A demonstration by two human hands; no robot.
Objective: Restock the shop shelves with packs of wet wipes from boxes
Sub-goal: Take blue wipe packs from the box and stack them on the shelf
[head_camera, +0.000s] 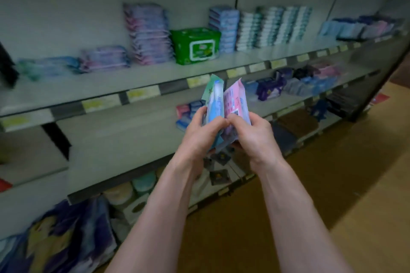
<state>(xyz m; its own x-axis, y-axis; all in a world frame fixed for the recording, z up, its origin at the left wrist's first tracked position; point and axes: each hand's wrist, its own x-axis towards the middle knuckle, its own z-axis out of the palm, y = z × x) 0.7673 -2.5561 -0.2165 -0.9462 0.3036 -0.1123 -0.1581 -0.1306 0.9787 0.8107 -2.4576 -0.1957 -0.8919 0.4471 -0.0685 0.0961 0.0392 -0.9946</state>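
This is a shop aisle: long metal shelves [155,76] carry stacked packs of wipes [148,33], yellow price labels [143,93] line each front edge, above a wooden floor [332,184].

On the blue pack [214,104] you gripped in your left hand [200,131], white letters ran up the face just above your fingers. They looked like "JES", the rest unclear. The pink pack [235,99] in your right hand [250,135] bore a barcode just above your thumb, its other print too blurred to read. Beyond your grip, the yellow shelf labels [143,93] and the label on the green pack [195,45] were illegible.
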